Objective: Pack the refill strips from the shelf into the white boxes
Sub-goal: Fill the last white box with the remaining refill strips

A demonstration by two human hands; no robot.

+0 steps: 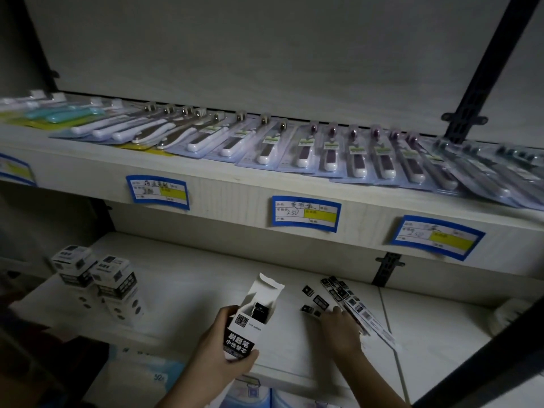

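Here, right hand (341,331) fingertips touch refill strips (350,301); left hand (223,348) grips white box (250,325).

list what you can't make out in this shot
Head view only:
- open box: how many strips are inside; its walls and the dim light hide them.
- strips: the right hand covers their near ends.
- price tags: writing too blurred.
- stacked boxes: print too small.

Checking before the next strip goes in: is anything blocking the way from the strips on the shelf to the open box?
Nothing visible does. The box in the left hand has its flap up, and bare shelf separates it from the refill strips under the right hand.
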